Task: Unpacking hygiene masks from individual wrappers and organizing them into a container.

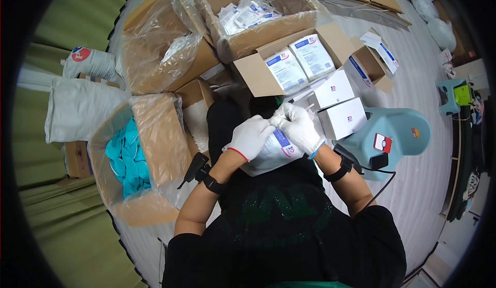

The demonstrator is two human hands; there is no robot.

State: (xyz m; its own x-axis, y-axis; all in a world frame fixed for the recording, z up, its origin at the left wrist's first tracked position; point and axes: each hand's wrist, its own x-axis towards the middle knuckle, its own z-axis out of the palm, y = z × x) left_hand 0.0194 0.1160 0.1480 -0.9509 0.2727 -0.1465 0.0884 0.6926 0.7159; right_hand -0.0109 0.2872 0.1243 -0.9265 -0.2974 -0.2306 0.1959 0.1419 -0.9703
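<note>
A white plastic pouch (268, 158) with a blue printed patch rests on my lap. My left hand (250, 137), in a white glove with a red cuff edge, is closed on the pouch's far edge. Close beside it, my right hand (299, 127), gloved in white with a blue cuff edge, pinches the same edge. The fingertips of both hands nearly meet there and cover the part they grip. Just beyond them stands an open carton (261, 84) holding two similar white packs (312, 55).
On the left, a plastic-lined box (160, 143) holds teal pads (129, 156). Farther off, another box (212, 29) contains small white packets (250, 13). At right are white boxes (343, 118) and a light-blue chair (403, 133) bearing a phone (378, 161). A black cable (388, 184) hangs by my right forearm.
</note>
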